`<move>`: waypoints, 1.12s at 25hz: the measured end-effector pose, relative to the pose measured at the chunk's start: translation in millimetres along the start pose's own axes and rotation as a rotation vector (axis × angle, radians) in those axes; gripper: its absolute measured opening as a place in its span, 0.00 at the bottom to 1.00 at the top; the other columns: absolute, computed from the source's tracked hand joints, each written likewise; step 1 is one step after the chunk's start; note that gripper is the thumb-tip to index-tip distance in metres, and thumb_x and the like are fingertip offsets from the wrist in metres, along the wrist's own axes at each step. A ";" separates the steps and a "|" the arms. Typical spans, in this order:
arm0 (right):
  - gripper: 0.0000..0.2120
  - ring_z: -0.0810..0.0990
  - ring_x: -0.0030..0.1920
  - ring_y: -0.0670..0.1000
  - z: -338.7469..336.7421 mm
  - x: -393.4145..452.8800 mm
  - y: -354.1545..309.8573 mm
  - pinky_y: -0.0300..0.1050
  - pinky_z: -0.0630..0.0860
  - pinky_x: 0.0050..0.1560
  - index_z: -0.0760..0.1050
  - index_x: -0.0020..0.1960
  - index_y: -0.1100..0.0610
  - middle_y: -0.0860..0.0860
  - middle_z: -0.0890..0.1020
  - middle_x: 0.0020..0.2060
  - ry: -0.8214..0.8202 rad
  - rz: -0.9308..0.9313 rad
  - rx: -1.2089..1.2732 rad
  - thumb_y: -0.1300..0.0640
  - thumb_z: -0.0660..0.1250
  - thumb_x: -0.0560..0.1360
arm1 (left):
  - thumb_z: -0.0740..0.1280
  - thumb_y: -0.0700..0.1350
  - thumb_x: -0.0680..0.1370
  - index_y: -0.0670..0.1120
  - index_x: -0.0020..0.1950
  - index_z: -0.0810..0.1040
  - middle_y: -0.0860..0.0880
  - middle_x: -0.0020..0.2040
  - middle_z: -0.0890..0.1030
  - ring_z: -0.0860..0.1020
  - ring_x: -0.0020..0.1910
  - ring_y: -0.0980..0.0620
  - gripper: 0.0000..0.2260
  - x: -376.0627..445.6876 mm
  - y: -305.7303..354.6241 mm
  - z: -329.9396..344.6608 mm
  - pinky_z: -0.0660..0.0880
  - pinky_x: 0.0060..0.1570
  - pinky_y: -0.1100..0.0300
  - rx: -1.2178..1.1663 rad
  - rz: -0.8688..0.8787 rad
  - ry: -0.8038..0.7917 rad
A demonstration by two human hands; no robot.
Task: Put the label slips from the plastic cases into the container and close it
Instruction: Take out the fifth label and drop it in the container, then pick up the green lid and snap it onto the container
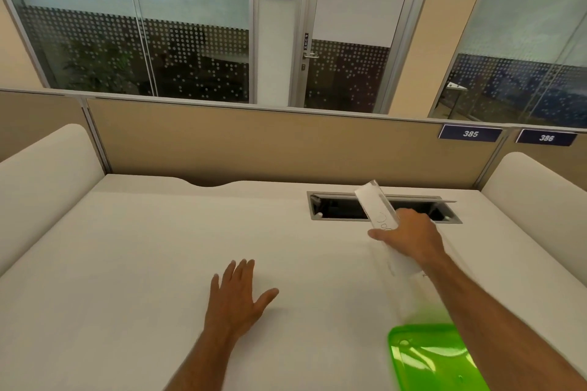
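My right hand (409, 236) grips a clear plastic case (376, 206) with a white label slip inside, lifted and tilted over the back right of the white desk (143, 247). The case's lower end runs under my hand toward my wrist. A bright green lid or container (432, 359) lies at the front right, partly under my right forearm; whether it is open or closed does not show. My left hand (236, 297) rests flat on the desk near the middle, fingers spread, holding nothing.
An open cable hatch (343, 208) is cut into the desk behind my right hand. Beige partition panels (254, 143) wall the back, white rounded dividers (41, 174) stand at both sides. Number plates 385 and 386 hang at the back right.
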State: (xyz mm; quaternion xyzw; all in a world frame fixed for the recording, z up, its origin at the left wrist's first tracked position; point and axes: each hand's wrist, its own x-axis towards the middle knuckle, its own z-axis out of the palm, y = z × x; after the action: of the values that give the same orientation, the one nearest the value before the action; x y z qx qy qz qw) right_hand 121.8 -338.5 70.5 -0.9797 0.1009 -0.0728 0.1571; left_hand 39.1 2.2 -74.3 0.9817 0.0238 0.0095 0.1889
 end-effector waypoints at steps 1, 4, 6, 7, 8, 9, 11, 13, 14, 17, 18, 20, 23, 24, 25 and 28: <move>0.33 0.80 0.45 0.55 0.9 2.9 11.6 0.43 0.71 0.36 0.76 0.55 0.53 0.52 0.82 0.50 0.027 0.044 0.006 0.33 0.75 0.59 | 0.47 0.75 0.72 0.50 0.80 0.50 0.51 0.81 0.54 0.48 0.80 0.50 0.43 0.7 -2.6 6.6 0.48 0.77 0.44 0.038 0.002 -0.027; 0.33 0.80 0.45 0.56 6.5 6.2 39.4 0.43 0.71 0.34 0.76 0.56 0.54 0.52 0.81 0.46 0.028 0.166 -0.019 0.34 0.76 0.59 | 0.44 0.77 0.70 0.50 0.80 0.47 0.50 0.82 0.50 0.45 0.80 0.50 0.46 1.5 -6.4 23.2 0.44 0.77 0.41 0.101 0.000 -0.069; 0.32 0.79 0.43 0.56 13.1 7.4 52.4 0.42 0.71 0.33 0.75 0.53 0.56 0.51 0.78 0.42 -0.014 0.233 -0.056 0.33 0.75 0.60 | 0.42 0.77 0.70 0.50 0.80 0.47 0.50 0.82 0.48 0.44 0.80 0.50 0.46 3.0 -5.8 31.2 0.42 0.76 0.40 0.114 -0.005 -0.055; 0.32 0.78 0.42 0.55 17.0 7.1 56.8 0.42 0.71 0.33 0.75 0.52 0.56 0.51 0.77 0.42 -0.033 0.257 -0.076 0.33 0.75 0.60 | 0.41 0.77 0.69 0.50 0.80 0.48 0.50 0.82 0.48 0.44 0.80 0.50 0.47 3.8 -5.5 33.6 0.41 0.76 0.40 0.117 -0.006 -0.040; 0.32 0.77 0.41 0.55 21.4 6.3 60.1 0.42 0.71 0.34 0.75 0.52 0.56 0.51 0.77 0.42 -0.052 0.274 -0.091 0.32 0.75 0.60 | 0.41 0.78 0.69 0.51 0.80 0.49 0.50 0.82 0.48 0.44 0.80 0.50 0.47 4.5 -5.3 35.6 0.40 0.76 0.40 0.121 -0.004 -0.025; 0.32 0.78 0.41 0.55 26.3 5.4 62.2 0.43 0.72 0.35 0.74 0.52 0.56 0.51 0.78 0.42 -0.071 0.282 -0.102 0.32 0.75 0.61 | 0.40 0.78 0.69 0.51 0.80 0.49 0.51 0.82 0.47 0.43 0.80 0.50 0.47 5.0 -5.5 37.1 0.39 0.75 0.40 0.126 0.002 -0.009; 0.32 0.79 0.44 0.55 36.2 4.8 63.5 0.44 0.72 0.37 0.73 0.52 0.55 0.52 0.78 0.44 -0.103 0.281 -0.116 0.33 0.74 0.62 | 0.40 0.78 0.69 0.52 0.80 0.49 0.51 0.82 0.47 0.42 0.80 0.51 0.46 6.7 -6.1 39.5 0.37 0.75 0.40 0.131 0.012 0.016; 0.30 0.78 0.44 0.54 43.8 4.6 61.6 0.44 0.72 0.38 0.72 0.52 0.54 0.51 0.78 0.44 -0.116 0.278 -0.130 0.34 0.74 0.63 | 0.40 0.79 0.69 0.53 0.80 0.49 0.52 0.82 0.47 0.42 0.80 0.52 0.46 8.4 -7.1 40.7 0.36 0.75 0.41 0.138 0.015 0.027; 0.29 0.77 0.42 0.54 47.0 4.5 60.9 0.44 0.72 0.38 0.72 0.51 0.54 0.50 0.77 0.43 -0.119 0.279 -0.141 0.34 0.73 0.63 | 0.39 0.79 0.69 0.53 0.80 0.49 0.52 0.82 0.46 0.42 0.80 0.52 0.46 9.5 -7.5 41.1 0.36 0.75 0.41 0.142 0.015 0.030; 0.26 0.78 0.43 0.55 56.6 4.1 59.8 0.46 0.76 0.41 0.76 0.51 0.55 0.51 0.78 0.43 -0.139 0.283 -0.178 0.36 0.72 0.66 | 0.40 0.79 0.69 0.54 0.80 0.50 0.52 0.81 0.48 0.43 0.80 0.52 0.46 11.7 -7.9 42.7 0.36 0.75 0.41 0.150 0.015 0.042; 0.25 0.80 0.45 0.56 59.4 3.4 60.2 0.47 0.77 0.43 0.76 0.52 0.55 0.52 0.79 0.45 -0.150 0.282 -0.185 0.37 0.72 0.67 | 0.40 0.79 0.69 0.54 0.80 0.50 0.52 0.81 0.48 0.43 0.80 0.52 0.46 11.9 -8.1 43.2 0.37 0.75 0.41 0.153 0.015 0.044; 0.24 0.80 0.47 0.57 63.4 2.0 61.1 0.49 0.79 0.47 0.76 0.51 0.56 0.53 0.80 0.47 -0.167 0.281 -0.186 0.38 0.71 0.67 | 0.40 0.79 0.69 0.54 0.80 0.50 0.52 0.81 0.48 0.43 0.80 0.53 0.46 11.6 -8.7 43.8 0.36 0.75 0.41 0.159 0.015 0.046; 0.23 0.80 0.46 0.57 64.9 1.8 61.7 0.48 0.79 0.46 0.76 0.51 0.56 0.53 0.81 0.46 -0.174 0.282 -0.180 0.39 0.72 0.68 | 0.40 0.79 0.69 0.54 0.80 0.49 0.52 0.81 0.47 0.42 0.80 0.53 0.46 11.9 -9.2 44.0 0.35 0.75 0.41 0.157 0.012 0.043; 0.23 0.80 0.46 0.57 65.1 1.9 61.9 0.48 0.79 0.46 0.76 0.51 0.56 0.53 0.81 0.46 -0.173 0.276 -0.184 0.39 0.72 0.68 | 0.40 0.79 0.69 0.54 0.80 0.49 0.53 0.81 0.46 0.42 0.79 0.53 0.46 11.9 -9.2 43.7 0.35 0.75 0.41 0.155 0.012 0.042; 0.23 0.81 0.47 0.56 65.3 2.0 62.4 0.48 0.79 0.46 0.76 0.52 0.55 0.53 0.81 0.47 -0.172 0.269 -0.190 0.39 0.71 0.69 | 0.40 0.79 0.69 0.54 0.80 0.49 0.53 0.81 0.46 0.41 0.79 0.53 0.46 11.8 -8.9 43.7 0.35 0.75 0.41 0.154 0.012 0.041; 0.24 0.81 0.49 0.56 66.0 2.6 63.3 0.49 0.79 0.48 0.75 0.54 0.56 0.53 0.81 0.49 -0.187 0.242 -0.219 0.38 0.69 0.70 | 0.39 0.79 0.69 0.54 0.80 0.49 0.52 0.81 0.46 0.42 0.80 0.53 0.46 11.9 -8.2 43.3 0.35 0.75 0.41 0.155 0.007 0.040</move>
State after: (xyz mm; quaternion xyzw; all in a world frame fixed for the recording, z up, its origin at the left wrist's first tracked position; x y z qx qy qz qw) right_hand 124.7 -378.6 -11.6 -0.9741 0.2105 0.0495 0.0657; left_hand 51.8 -5.6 -117.4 0.9930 0.0249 0.0276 0.1118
